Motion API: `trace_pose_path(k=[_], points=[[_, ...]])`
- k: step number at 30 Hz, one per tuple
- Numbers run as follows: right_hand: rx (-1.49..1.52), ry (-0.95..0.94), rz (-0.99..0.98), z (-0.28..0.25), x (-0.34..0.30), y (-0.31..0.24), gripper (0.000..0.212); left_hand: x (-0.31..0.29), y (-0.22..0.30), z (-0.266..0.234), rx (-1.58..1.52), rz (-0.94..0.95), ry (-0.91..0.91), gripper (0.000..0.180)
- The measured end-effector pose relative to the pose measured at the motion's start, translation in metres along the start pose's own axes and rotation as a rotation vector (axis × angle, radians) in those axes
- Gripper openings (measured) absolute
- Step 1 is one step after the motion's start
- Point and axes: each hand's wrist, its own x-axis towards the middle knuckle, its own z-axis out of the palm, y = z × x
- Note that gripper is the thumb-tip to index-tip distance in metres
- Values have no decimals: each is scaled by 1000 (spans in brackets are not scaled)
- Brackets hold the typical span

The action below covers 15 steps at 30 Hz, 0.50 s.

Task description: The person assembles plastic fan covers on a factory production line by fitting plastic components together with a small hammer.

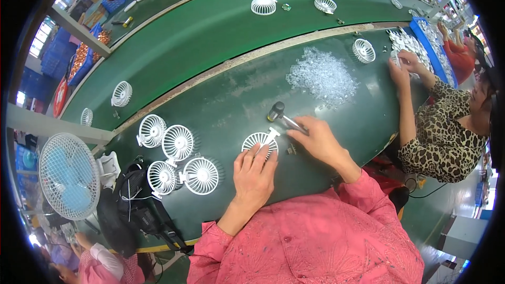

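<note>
A white round fan housing (256, 140) with radial slats and a short stem lies flat on the green worktable (226, 105). My left hand (254, 174) rests on it, fingers stretched over the near part of the slats. In my right hand (319, 139) is a small hammer (276, 110), gripped by its handle; its dark head hangs just beyond the stem. A small dark piece (291, 149) lies between my hands. Left of my left hand, several similar white fan housings (178, 142) are grouped on the table.
A heap of small clear plastic pieces (322, 77) lies beyond my right hand. Behind it runs a green conveyor belt (210, 37) carrying spaced housings. A table fan (69, 176) and a black bag (138, 194) stand left. At right, a co-worker in a leopard-print top (447, 126) handles a white part.
</note>
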Motion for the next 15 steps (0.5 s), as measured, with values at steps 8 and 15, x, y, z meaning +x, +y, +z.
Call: trace_pose_path(k=[8,15], points=[[130,238,-211,-19,-33,-35,33,1,2,3,-9,5,23,26],[226,25,337,-18,-12,9,31,-6,-1,-13,1,39,-41,30]])
